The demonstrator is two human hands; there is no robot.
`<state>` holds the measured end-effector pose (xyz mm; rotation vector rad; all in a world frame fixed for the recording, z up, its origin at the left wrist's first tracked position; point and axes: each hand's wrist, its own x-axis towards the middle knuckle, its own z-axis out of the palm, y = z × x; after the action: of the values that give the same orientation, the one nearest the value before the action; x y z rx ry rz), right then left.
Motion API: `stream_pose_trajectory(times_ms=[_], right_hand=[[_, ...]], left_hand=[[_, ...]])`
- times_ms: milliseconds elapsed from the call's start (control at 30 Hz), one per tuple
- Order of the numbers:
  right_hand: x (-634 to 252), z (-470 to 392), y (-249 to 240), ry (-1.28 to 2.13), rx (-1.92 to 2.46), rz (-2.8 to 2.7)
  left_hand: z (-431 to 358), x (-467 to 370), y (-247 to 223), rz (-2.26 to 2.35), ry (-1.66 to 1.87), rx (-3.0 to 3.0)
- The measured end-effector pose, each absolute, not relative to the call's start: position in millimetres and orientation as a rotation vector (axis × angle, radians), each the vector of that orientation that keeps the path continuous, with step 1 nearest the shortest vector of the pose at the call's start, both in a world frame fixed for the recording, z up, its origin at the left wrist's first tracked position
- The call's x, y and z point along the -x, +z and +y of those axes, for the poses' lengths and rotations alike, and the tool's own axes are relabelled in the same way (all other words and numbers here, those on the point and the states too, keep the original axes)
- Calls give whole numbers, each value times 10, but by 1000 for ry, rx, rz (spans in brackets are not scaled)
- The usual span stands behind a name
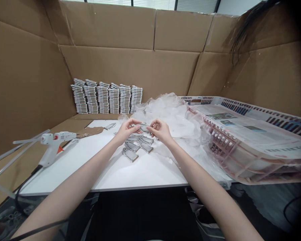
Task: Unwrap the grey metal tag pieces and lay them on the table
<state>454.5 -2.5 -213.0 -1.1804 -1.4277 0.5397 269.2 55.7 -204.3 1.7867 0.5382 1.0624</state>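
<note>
Between my two hands is a small flat grey piece (143, 128) with a rounded outline, held just above the table. My left hand (127, 130) pinches its left side between thumb and fingers. On its right side my right hand (160, 129) grips it with bent fingertips. Several similar grey pieces (130, 154) lie in a loose heap below my hands on the white table (110, 167). Another such piece (110, 126) rests apart to the left. What the pieces are I cannot make out; their detail is too small.
Several tall stacks of thin pieces (104, 97) stand against the cardboard wall (110, 63). A white glue gun (50, 147) with an orange trigger and clear sticks (20, 150) are at left. Crumpled clear plastic bags (175, 117) spread beside a pink basket (223, 140) lined with newspaper (240, 124).
</note>
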Motion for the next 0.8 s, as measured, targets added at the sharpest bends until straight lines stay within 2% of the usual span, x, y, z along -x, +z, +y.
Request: stream_pose_trajectory(times_ms=[300,533,800], right_hand=[[-4522,-35,-2144,504,1171,-1407],[-4603,32,-2169,270,1319,-1387],[-4572,18,-2183,561,1265,-1543]], left_hand=[[545,-2701,-2055,522,1050,-1766],[556,-2696,-2058,523,1057,-1691],[548,-2691,-2054,527,1014,-1641]])
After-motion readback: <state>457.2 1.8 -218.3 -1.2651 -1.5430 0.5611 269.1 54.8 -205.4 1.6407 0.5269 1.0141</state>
